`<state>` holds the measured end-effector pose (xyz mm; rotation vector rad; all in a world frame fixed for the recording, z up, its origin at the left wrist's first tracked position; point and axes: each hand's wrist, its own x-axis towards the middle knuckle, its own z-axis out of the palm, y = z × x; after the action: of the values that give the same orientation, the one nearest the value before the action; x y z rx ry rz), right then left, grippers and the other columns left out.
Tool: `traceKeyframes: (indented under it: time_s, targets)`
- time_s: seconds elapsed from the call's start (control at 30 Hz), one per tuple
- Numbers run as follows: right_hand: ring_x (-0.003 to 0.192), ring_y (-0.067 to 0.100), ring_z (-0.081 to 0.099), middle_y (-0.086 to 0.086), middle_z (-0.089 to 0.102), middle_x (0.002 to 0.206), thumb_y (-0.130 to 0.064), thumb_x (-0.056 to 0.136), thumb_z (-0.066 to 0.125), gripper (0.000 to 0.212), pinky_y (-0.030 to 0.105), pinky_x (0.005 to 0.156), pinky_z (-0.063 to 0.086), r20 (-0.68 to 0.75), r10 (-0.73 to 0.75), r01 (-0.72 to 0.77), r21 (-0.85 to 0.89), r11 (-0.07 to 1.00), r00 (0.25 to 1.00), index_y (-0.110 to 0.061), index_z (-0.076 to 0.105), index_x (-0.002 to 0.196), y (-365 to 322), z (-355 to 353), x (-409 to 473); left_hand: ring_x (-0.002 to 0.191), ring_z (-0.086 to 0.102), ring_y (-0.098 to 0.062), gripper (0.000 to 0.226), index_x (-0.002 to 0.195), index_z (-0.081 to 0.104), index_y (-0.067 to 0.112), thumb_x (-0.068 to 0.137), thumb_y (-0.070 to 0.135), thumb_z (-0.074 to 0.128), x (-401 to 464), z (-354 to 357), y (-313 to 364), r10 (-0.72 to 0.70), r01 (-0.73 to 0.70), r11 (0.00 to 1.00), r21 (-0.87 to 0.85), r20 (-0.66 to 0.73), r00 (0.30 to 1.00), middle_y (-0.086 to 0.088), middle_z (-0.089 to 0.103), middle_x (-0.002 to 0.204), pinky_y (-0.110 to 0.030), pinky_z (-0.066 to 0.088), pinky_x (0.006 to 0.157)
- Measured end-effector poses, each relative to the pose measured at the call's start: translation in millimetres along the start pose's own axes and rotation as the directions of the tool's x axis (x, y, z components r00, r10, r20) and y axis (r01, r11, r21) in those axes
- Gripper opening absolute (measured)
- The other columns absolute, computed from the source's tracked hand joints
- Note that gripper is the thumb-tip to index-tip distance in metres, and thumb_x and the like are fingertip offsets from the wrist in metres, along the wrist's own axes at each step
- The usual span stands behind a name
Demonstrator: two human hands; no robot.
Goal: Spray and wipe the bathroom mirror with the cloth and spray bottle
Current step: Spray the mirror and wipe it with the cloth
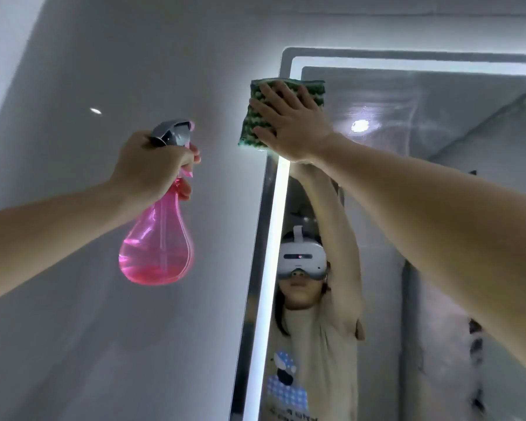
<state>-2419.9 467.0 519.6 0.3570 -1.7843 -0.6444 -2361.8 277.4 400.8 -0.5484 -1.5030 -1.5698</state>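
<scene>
My left hand (154,164) grips the neck of a pink spray bottle (157,247) with a grey trigger head, held up in front of the wall left of the mirror. The bottle holds a little pink liquid at its bottom. My right hand (289,123) lies flat with spread fingers on a green-and-white cloth (257,117), pressing it against the top left corner of the mirror (407,123). The cloth overlaps the mirror's lit edge and the wall beside it. Streaks show on the glass to the right of the cloth.
The mirror has a bright light strip (271,268) along its left and top edges. A grey wall (73,329) fills the left half. A person in a headset and a pale shirt shows in the mirror's reflection (304,299).
</scene>
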Motion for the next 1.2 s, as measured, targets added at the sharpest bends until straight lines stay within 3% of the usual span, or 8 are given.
traceKeyframes:
  time_s: [0.17, 0.37, 0.47, 0.63, 0.8, 0.93, 1.1, 1.2]
  targets:
    - [0.146, 0.022, -0.004, 0.001, 0.000, 0.160, -0.050, 0.100, 0.017, 0.058, 0.043, 0.117, -0.008, 0.023, -0.079, 0.079, 0.016, 0.997, 0.997, -0.026, 0.007, 0.152, -33, 13, -61, 0.032, 0.047, -0.009, 0.040, 0.110, 0.062, 0.018, 0.079, -0.006, 0.050, -36, -7, -27, -0.089, 0.087, 0.995, 0.045, 0.046, 0.995, -0.002, 0.067, 0.095, -0.018, 0.044, 0.035]
    - [0.143, 0.027, 0.020, 0.008, 0.026, 0.154, -0.048, 0.096, 0.018, 0.060, 0.047, 0.117, 0.004, -0.013, -0.146, 0.147, 0.092, 0.985, 0.989, -0.019, 0.031, 0.147, -99, 48, -184, 0.034, 0.049, -0.010, 0.033, 0.091, 0.065, 0.023, 0.078, -0.005, 0.053, -110, -15, -75, -0.166, 0.163, 0.985, 0.051, 0.065, 0.984, 0.004, 0.069, 0.091, -0.026, 0.049, 0.043]
    - [0.142, 0.028, 0.023, 0.008, 0.029, 0.153, -0.047, 0.097, 0.023, 0.058, 0.048, 0.115, 0.010, -0.014, -0.146, 0.147, 0.108, 0.983, 0.989, -0.019, 0.030, 0.147, -129, 65, -251, 0.034, 0.050, -0.011, 0.022, 0.083, 0.062, 0.014, 0.079, -0.005, 0.053, -161, -21, -101, -0.223, 0.215, 0.972, 0.092, 0.086, 0.971, 0.005, 0.070, 0.090, -0.031, 0.049, 0.051]
    - [0.144, 0.025, 0.014, 0.007, 0.023, 0.155, -0.044, 0.100, 0.023, 0.055, 0.048, 0.116, 0.009, 0.029, -0.141, 0.136, 0.116, 0.984, 0.990, -0.020, 0.023, 0.149, -168, 84, -349, 0.031, 0.050, -0.009, 0.021, 0.090, 0.065, 0.000, 0.080, -0.012, 0.051, -249, -31, -142, -0.321, 0.301, 0.940, 0.161, 0.119, 0.940, 0.003, 0.058, 0.062, -0.019, 0.044, 0.035]
    - [0.144, 0.024, 0.015, 0.005, 0.021, 0.155, -0.042, 0.100, 0.033, 0.053, 0.048, 0.117, 0.011, 0.060, -0.168, 0.159, 0.132, 0.978, 0.984, -0.020, 0.026, 0.148, -193, 97, -441, 0.031, 0.051, -0.014, 0.030, 0.059, 0.056, 0.008, 0.080, -0.012, 0.053, -323, -28, -179, -0.377, 0.334, 0.909, 0.250, 0.152, 0.914, -0.005, 0.053, 0.041, -0.019, 0.045, 0.037]
    - [0.144, 0.022, 0.019, 0.001, 0.023, 0.155, -0.043, 0.100, 0.036, 0.054, 0.045, 0.118, 0.012, 0.101, -0.208, 0.197, 0.110, 0.974, 0.973, -0.022, 0.027, 0.149, -190, 98, -494, 0.035, 0.055, -0.016, 0.023, 0.083, 0.063, 0.013, 0.083, -0.008, 0.053, -358, -6, -178, -0.393, 0.345, 0.910, 0.230, 0.213, 0.894, -0.008, 0.055, 0.042, -0.024, 0.051, 0.041]
    - [0.143, 0.021, 0.021, 0.000, 0.024, 0.154, -0.043, 0.100, 0.034, 0.052, 0.042, 0.118, 0.009, 0.090, -0.249, 0.241, 0.090, 0.966, 0.964, -0.023, 0.029, 0.148, -175, 104, -540, 0.037, 0.055, -0.018, 0.033, 0.085, 0.060, 0.020, 0.082, -0.012, 0.052, -393, 25, -168, -0.423, 0.366, 0.900, 0.237, 0.268, 0.865, -0.014, 0.056, 0.049, -0.032, 0.051, 0.043]
    - [0.143, 0.020, 0.021, -0.003, 0.022, 0.154, -0.043, 0.100, 0.032, 0.052, 0.041, 0.118, 0.008, 0.072, -0.299, 0.292, 0.092, 0.952, 0.952, -0.024, 0.028, 0.148, -157, 109, -561, 0.036, 0.054, -0.016, 0.018, 0.090, 0.062, 0.002, 0.082, -0.011, 0.052, -409, 47, -163, -0.432, 0.361, 0.891, 0.277, 0.269, 0.861, -0.013, 0.055, 0.049, -0.031, 0.050, 0.043]
